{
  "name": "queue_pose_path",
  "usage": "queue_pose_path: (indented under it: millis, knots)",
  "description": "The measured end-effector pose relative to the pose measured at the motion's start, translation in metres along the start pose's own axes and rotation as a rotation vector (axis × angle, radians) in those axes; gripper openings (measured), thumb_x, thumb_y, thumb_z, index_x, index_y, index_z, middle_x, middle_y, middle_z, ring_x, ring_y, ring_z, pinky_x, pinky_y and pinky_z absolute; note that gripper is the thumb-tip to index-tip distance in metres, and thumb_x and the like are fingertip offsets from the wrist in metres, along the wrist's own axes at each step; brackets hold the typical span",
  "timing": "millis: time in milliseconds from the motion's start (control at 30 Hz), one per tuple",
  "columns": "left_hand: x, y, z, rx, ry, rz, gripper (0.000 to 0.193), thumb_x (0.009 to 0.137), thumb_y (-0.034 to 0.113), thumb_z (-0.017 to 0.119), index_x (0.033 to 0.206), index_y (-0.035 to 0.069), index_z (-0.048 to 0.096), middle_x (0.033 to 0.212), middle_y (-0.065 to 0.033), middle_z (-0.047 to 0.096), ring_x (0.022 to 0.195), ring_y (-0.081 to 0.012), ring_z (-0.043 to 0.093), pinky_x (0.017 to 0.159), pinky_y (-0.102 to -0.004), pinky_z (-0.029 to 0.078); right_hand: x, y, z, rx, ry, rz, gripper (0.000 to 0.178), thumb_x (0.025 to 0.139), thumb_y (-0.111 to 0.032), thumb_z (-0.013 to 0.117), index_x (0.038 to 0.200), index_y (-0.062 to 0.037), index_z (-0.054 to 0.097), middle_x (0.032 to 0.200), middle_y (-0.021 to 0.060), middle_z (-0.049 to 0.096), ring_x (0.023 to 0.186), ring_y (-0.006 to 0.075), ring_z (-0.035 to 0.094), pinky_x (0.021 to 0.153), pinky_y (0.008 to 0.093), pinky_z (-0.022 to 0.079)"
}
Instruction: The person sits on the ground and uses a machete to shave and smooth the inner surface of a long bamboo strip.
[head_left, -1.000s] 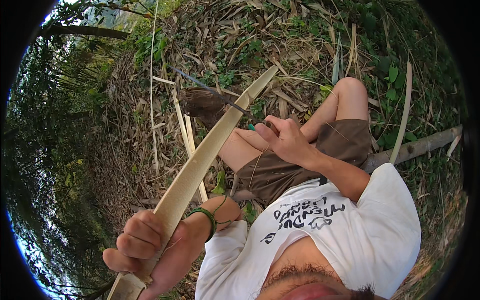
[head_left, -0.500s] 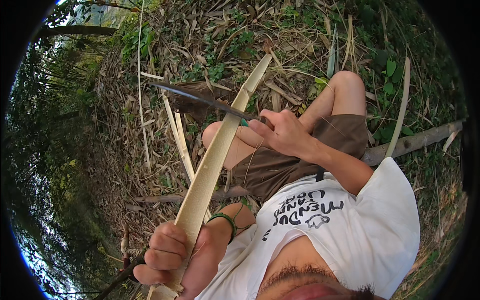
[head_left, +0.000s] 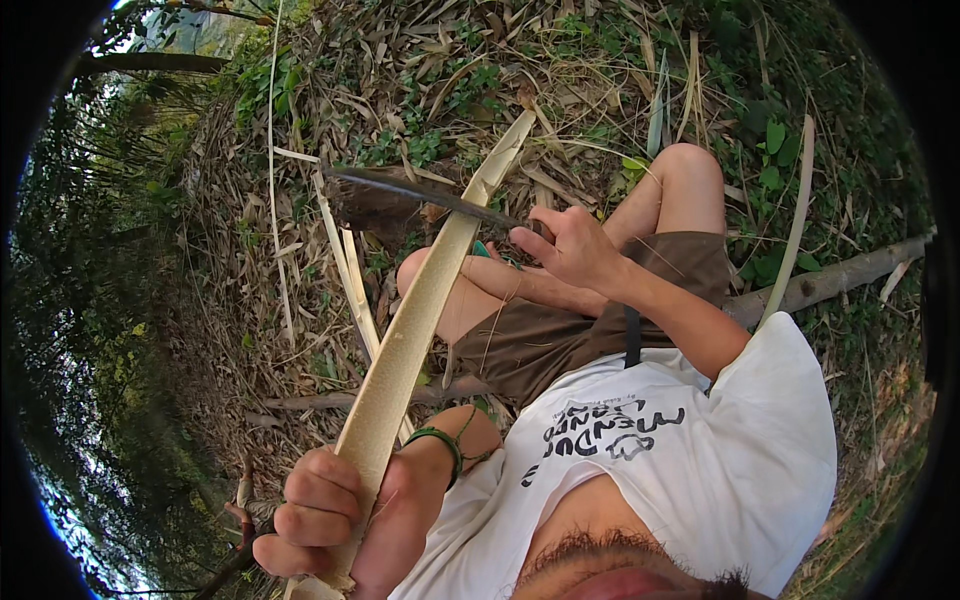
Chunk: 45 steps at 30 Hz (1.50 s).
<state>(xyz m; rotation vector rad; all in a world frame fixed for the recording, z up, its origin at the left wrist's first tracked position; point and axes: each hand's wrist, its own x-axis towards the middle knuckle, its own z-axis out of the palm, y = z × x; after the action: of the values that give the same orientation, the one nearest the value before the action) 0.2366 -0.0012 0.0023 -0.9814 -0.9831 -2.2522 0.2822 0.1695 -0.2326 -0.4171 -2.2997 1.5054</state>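
Observation:
A long split bamboo strip, pale on its upper face, runs slantwise from the lower left to the leaf-strewn ground beyond my legs. My left hand is closed around its near end, the thumb side against the strip. In my right hand is the handle of a long dark-bladed knife, fingers wrapped round it. The blade lies across the strip toward its far part, its tip pointing left. Where the edge meets the bamboo is too small to make out.
Behind the blade sits a dark wooden block or stump. Narrower split strips lie left of the held one. A thin log stretches to the right, with a curved strip leaning by it. Dry leaves cover the ground.
My right hand and the knife have moved a little farther along the strip, toward its far end. The left hand keeps its grip near the lower edge.

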Motion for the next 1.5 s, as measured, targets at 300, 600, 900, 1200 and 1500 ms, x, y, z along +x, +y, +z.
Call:
queue_pose_path:
  millis: [300,600,900,1200,1500]
  knots:
    - [0.006,-0.001,-0.001,0.298,0.091,0.025,0.076,0.079,0.091,0.027,0.069,0.015,0.030,0.050,0.0046,0.018,0.045,-0.0066,0.011,0.040,-0.0248,0.009,0.004,0.032,0.000,-0.070,-0.033,0.186,0.067,0.094,-0.056,0.053,0.067,0.0044,0.059,0.058,0.0223,0.057,0.054,0.0383,0.057,0.057,0.0455,0.046]
    - [0.022,-0.005,-0.001,0.171,0.112,-0.072,0.080,0.072,0.096,0.031,0.067,0.016,0.027,0.051,0.0046,0.018,0.046,-0.0074,0.010,0.043,-0.0256,0.008,0.037,0.151,0.001,-0.190,0.013,0.541,0.074,0.094,-0.062,0.046,0.074,0.0078,0.062,0.068,0.0258,0.061,0.066,0.0383,0.059,0.066,0.0477,0.045]
    - [0.097,0.068,-0.016,0.054,-0.399,-0.108,0.071,0.083,0.085,0.029,0.077,0.014,0.033,0.061,0.0022,0.028,0.055,-0.0111,0.026,0.046,-0.0249,0.022,0.027,0.047,0.024,-0.002,-0.097,0.454,0.073,0.093,-0.063,0.048,0.072,0.0059,0.063,0.070,0.0249,0.063,0.075,0.0384,0.066,0.070,0.0465,0.049]
    - [0.076,0.054,-0.026,0.427,-0.087,0.069,0.075,0.082,0.088,0.023,0.065,0.016,0.026,0.047,0.0044,0.021,0.041,-0.0066,0.016,0.037,-0.0227,0.013,0.036,0.000,0.056,0.132,-0.085,0.257,0.063,0.094,-0.054,0.055,0.068,0.0036,0.056,0.052,0.0149,0.049,0.048,0.0231,0.049,0.050,0.0422,0.038]
    - [0.053,0.058,-0.035,0.150,-0.094,-0.002,0.070,0.083,0.084,0.035,0.076,0.014,0.034,0.058,0.0043,0.023,0.047,-0.0096,0.020,0.041,-0.0270,0.015,0.034,0.071,0.066,-0.054,-0.068,0.289,0.067,0.093,-0.058,0.053,0.065,0.0031,0.057,0.059,0.0237,0.058,0.060,0.0426,0.060,0.058,0.0472,0.047]
